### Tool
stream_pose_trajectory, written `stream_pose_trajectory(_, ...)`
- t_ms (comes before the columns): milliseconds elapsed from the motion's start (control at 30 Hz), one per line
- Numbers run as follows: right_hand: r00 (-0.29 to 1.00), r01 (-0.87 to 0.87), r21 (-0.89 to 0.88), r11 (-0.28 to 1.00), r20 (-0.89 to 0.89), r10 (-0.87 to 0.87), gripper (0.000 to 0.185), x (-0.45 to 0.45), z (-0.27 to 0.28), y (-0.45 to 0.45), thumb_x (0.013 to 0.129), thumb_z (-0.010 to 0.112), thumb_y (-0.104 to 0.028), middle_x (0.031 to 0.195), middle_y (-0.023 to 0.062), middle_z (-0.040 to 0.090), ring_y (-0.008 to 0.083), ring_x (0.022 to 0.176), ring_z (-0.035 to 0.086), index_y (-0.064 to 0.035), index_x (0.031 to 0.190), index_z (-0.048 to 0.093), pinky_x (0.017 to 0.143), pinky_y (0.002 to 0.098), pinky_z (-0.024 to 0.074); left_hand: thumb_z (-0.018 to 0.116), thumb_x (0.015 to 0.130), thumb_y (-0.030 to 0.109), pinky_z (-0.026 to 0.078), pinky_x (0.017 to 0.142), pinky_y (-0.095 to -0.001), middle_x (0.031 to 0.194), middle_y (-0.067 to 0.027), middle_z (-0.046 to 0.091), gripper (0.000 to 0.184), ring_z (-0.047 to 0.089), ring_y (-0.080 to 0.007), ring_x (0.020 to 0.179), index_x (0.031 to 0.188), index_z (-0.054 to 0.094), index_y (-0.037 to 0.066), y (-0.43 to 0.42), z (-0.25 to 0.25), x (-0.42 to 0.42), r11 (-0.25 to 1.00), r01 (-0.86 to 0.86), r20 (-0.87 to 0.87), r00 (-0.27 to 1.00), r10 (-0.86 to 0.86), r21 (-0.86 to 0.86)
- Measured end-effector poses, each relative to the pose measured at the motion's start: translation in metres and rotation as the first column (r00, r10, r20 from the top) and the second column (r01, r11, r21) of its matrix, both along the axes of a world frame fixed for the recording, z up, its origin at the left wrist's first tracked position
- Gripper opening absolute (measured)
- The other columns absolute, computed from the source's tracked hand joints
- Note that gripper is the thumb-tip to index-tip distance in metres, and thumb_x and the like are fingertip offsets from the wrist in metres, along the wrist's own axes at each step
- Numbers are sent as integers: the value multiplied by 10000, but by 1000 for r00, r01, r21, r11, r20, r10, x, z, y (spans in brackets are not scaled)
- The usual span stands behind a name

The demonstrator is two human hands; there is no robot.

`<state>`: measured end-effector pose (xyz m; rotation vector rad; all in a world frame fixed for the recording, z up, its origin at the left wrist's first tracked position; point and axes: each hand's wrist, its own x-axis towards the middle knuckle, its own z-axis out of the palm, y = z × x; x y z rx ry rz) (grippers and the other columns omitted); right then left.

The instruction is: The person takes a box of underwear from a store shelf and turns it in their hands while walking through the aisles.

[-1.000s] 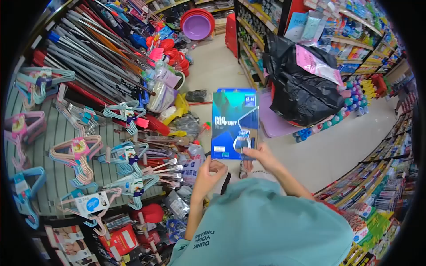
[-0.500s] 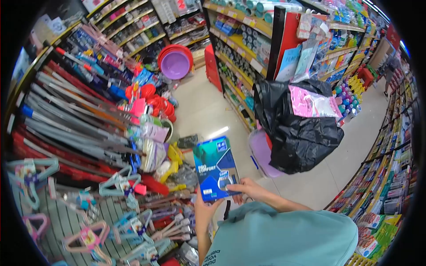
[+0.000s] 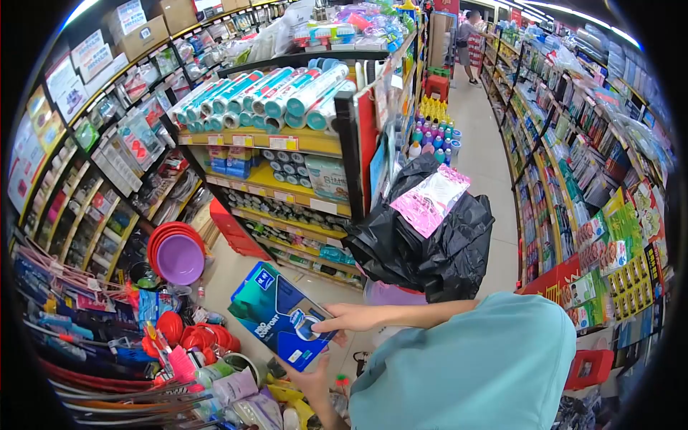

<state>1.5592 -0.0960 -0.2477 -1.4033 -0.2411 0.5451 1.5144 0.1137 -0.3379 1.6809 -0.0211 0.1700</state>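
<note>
So there's a flat blue box held up tilted in front of the person's teal shirt, left of a black bag with a pink packet on top. The right hand pinches its right edge, thumb over the printed front, other fingers partly hidden behind. The left hand touches the near corner, but I can't tell how tightly those fingers close. Looks like thin card to me, so probably light and fairly stiff, maybe a bit slippery if that shine is a glossy finish. I'd take it by opposite edges and go easy on the middle, since the faces could dent and the corners crush.
</note>
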Motion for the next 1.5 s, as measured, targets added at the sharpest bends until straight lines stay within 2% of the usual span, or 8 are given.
stream_pose_trajectory(100,997,-72,80,994,15,71,490,36,-25,29,932,511,-467,580,67,568,138,472,577,23,934,500,429,239,454,683,631,-119,417,969,-331,1380,-178,361,994,456,-254,1181,1463,152,1,14,43,41,999,21,221,975,-12,-36)
stream_pose_trajectory(267,959,-275,65,959,-50,278,490,104,-47,71,916,526,-489,675,68,595,121,549,595,-1,953,505,481,234,474,563,845,179,332,1035,-378,1431,-204,341,667,409,-286,1252,1420,296,-30,48,53,92,975,-220,224,951,213,6)
stream_pose_trajectory(467,958,-254,47,966,-127,258,553,228,1,137,837,690,-340,1021,80,634,114,897,601,23,1205,495,783,257,509,516,856,93,304,1053,-380,1442,-196,322,634,385,-282,1270,1429,272,-27,87,29,163,892,-441,82,890,449,-96)
stream_pose_trajectory(633,950,-266,159,951,-124,287,603,345,-30,205,808,729,-319,1065,95,626,128,932,605,27,1231,475,801,275,510,522,841,63,324,1036,-362,1435,-175,324,669,398,-255,1245,1444,241,-10,111,52,253,849,-521,82,846,527,-87)
stream_pose_trajectory(900,951,-247,197,949,-141,277,580,495,-19,245,788,749,-290,1033,89,633,143,909,616,-5,1224,496,802,294,516,783,645,10,369,1022,-343,1439,-187,269,1113,385,-253,1250,1486,55,39,139,72,390,896,-416,84,909,408,154)
stream_pose_trajectory(967,951,-202,191,961,-196,239,535,518,-17,242,786,750,-270,1017,102,635,140,902,620,7,1181,518,776,283,521,834,598,7,414,992,-343,1410,-185,301,1201,412,-250,1231,1482,21,37,138,74,419,911,-409,-4,912,410,59)
stream_pose_trajectory(1233,962,26,210,977,-272,33,516,605,-58,249,822,710,-291,1028,93,623,125,871,609,21,1182,511,764,276,517,857,618,75,535,815,-319,1195,-190,563,1181,629,-232,996,1471,41,39,164,59,533,960,-269,-85,958,275,76)
stream_pose_trajectory(1500,969,107,176,979,-238,-63,464,737,-60,311,926,575,-322,1059,90,619,116,913,608,11,1231,473,802,255,508,798,685,37,517,853,-354,1216,-205,556,1127,624,-275,1024,1481,3,98,250,46,673,995,-96,-155,983,100,31)
